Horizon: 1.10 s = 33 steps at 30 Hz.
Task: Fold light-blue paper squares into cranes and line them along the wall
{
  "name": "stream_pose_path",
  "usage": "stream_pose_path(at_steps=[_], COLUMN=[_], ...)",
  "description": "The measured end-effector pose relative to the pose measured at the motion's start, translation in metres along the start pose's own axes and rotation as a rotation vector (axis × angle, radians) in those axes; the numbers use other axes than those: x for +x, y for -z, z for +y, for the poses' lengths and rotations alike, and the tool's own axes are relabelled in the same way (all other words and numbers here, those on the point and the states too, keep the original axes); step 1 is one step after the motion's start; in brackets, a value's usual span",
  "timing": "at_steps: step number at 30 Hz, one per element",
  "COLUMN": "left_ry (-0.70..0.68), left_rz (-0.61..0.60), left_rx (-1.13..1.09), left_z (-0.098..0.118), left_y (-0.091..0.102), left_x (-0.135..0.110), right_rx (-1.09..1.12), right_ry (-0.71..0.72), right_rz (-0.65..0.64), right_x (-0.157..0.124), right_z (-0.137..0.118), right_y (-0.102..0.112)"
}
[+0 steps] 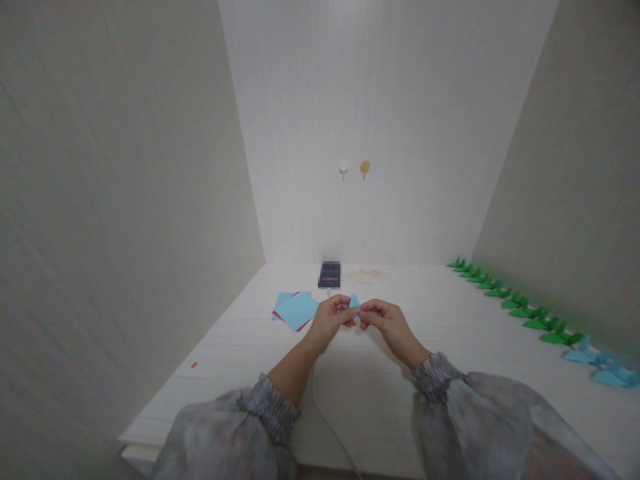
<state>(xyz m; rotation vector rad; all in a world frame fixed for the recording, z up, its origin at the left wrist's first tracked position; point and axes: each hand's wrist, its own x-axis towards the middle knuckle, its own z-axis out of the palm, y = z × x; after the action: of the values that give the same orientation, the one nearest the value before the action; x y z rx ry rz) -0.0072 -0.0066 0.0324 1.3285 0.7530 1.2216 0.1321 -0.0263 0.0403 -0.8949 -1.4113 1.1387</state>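
Between both hands, above the middle of the table, is a small folded piece of light blue paper (pixel 355 302) with its point upward. My left hand (pixel 332 318) pinches it from the left, thumb over the front. My right hand (pixel 382 318) has thumb and fingertips closed on its right edge. Fingers cover the lower part of the fold, so its full shape is hidden. Left of my left hand lie square paper sheets (pixel 296 310), light blue with red edges showing beneath.
A phone (pixel 330 275) lies near the back wall, with a pale cable (pixel 326 417) running toward the front edge. Along the right side stand several green folded paper figures (pixel 517 305) and light blue ones (pixel 613 372). A small red scrap (pixel 194 365) lies left. Two hooks (pixel 365 168) are on the wall.
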Motion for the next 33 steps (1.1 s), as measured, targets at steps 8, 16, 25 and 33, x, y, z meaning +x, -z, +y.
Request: stream_pose_path(at_steps=[8, 16, 25, 33], left_ry=[0.015, 0.056, 0.069, 0.055], left_rz=[0.034, -0.074, -0.076, -0.025], left_rx=[0.039, 0.091, 0.157, 0.177], left_z=[0.004, -0.005, -0.009, -0.013], left_y=[0.000, 0.003, 0.002, 0.003], left_x=[-0.001, -0.002, 0.000, 0.001], right_rx=[-0.010, 0.045, -0.066, -0.111], right_ry=[-0.041, 0.027, 0.061, 0.036], right_rz=[0.008, -0.007, -0.024, -0.017], right_x=[-0.001, 0.002, 0.000, 0.002], right_z=[-0.001, 0.003, 0.003, 0.000], right_y=[-0.002, 0.000, 0.001, 0.000])
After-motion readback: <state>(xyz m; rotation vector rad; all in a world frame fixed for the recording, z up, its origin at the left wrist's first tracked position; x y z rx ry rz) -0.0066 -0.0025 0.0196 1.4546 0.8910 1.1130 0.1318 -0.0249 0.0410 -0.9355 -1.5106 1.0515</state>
